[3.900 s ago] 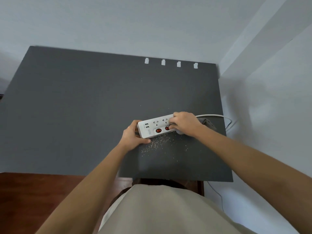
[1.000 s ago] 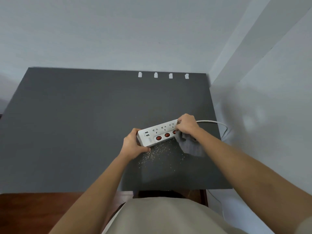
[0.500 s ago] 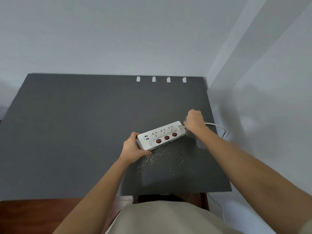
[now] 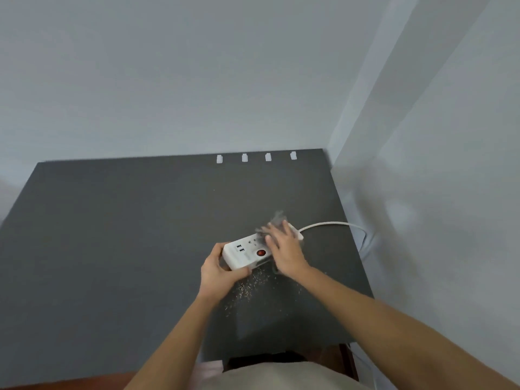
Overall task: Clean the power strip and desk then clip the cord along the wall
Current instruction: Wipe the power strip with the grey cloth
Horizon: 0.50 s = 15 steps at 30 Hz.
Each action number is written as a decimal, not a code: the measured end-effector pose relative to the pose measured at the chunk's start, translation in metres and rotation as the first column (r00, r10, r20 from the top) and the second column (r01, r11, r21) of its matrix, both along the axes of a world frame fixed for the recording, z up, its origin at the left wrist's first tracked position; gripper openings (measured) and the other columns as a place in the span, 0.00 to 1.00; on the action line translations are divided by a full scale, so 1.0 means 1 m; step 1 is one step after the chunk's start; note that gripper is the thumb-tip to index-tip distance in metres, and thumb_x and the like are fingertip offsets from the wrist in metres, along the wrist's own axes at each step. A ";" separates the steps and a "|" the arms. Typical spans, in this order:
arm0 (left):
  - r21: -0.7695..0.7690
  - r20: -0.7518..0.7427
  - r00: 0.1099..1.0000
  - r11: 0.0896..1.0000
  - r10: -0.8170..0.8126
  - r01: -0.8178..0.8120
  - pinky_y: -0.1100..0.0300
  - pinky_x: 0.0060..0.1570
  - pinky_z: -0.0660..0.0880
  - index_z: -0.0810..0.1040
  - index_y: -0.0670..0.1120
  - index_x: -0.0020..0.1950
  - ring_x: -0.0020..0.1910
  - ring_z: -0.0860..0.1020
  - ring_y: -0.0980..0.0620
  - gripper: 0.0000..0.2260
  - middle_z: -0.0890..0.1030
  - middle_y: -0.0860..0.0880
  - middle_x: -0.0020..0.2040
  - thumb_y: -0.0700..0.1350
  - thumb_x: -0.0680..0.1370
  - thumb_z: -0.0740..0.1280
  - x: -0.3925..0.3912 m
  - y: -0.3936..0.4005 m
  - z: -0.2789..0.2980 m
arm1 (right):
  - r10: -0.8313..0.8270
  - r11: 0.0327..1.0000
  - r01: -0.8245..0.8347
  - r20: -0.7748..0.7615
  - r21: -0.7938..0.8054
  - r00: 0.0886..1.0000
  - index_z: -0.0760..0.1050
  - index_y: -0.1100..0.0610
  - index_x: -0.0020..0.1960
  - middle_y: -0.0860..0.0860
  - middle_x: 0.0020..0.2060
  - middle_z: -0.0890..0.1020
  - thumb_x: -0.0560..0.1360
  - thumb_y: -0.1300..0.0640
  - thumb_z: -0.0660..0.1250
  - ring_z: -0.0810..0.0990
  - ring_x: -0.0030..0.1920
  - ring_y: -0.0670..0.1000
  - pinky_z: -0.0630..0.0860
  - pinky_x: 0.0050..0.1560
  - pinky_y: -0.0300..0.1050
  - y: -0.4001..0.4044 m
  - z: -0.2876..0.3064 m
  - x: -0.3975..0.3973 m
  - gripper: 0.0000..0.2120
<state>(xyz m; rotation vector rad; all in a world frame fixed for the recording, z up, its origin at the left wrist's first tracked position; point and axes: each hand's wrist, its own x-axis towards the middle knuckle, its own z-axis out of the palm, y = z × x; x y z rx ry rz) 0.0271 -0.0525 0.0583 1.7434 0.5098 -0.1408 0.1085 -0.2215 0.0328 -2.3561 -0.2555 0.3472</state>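
White power strip lies angled on grey desk, crumb-strewn.

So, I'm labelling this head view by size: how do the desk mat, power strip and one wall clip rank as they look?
1. Desk mat, by far largest.
2. Power strip, partly hidden under the right hand.
3. Wall clip, smallest, though it is farthest away.

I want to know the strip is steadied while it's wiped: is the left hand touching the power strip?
Touching. The head view shows the left hand wrapped around the near end of the power strip, fingers curled under its front edge.
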 end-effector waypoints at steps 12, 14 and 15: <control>-0.610 -0.176 0.919 0.693 0.354 -0.384 0.63 0.35 0.80 0.75 0.36 0.54 0.36 0.85 0.50 0.15 0.84 0.41 0.44 0.36 0.69 0.72 0.014 -0.007 0.022 | 0.202 0.964 -0.245 0.311 0.106 0.929 0.69 0.48 0.68 0.43 0.68 0.72 0.80 0.50 0.52 0.56 0.74 0.43 0.37 0.75 0.45 0.015 0.042 -0.026 0.18; -0.649 -0.209 0.907 0.642 0.366 -0.409 0.64 0.34 0.80 0.74 0.36 0.55 0.34 0.84 0.50 0.12 0.83 0.41 0.44 0.34 0.73 0.68 0.011 -0.004 0.026 | 0.115 0.991 -0.131 0.424 0.008 0.899 0.72 0.50 0.65 0.45 0.65 0.75 0.79 0.48 0.51 0.62 0.72 0.46 0.44 0.75 0.50 -0.005 0.036 0.000 0.19; -0.653 -0.214 0.905 0.636 0.367 -0.412 0.65 0.34 0.80 0.74 0.36 0.55 0.34 0.85 0.50 0.11 0.82 0.40 0.46 0.34 0.74 0.68 0.010 -0.001 0.028 | -0.038 0.999 0.037 0.386 0.010 0.922 0.75 0.53 0.61 0.49 0.61 0.78 0.79 0.48 0.51 0.68 0.69 0.50 0.52 0.74 0.54 -0.018 0.032 0.016 0.19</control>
